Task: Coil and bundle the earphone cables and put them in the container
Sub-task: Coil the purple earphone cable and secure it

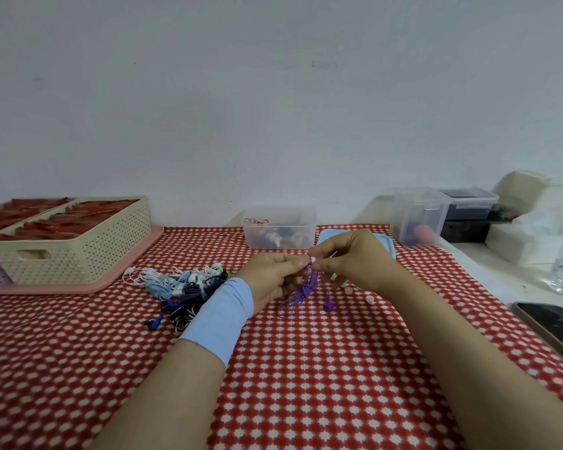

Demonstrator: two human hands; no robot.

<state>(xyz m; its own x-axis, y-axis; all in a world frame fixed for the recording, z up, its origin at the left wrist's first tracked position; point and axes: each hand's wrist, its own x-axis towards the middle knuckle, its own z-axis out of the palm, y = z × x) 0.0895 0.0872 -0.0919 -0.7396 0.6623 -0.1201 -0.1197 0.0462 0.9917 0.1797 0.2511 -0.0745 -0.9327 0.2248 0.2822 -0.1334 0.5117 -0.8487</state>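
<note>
head view: my left hand [273,274] and right hand [351,261] meet above the table [306,368], both pinching the purple earphone cable [303,292] at its top. the coil hangs between them, loose ends and one earbud trailing down. bundle not yet secured, i judge. clear container [280,227] at the far edge seems to hold a few bundles. tangled pile of earphones [179,284] beside my left wrist is untouched, so most work is left.

Plain pale grey-white wall [273,92], evenly lit, behind a counter [306,368] under red cloth with white star-dot pattern; white surface [488,280] adjoining at right.
</note>
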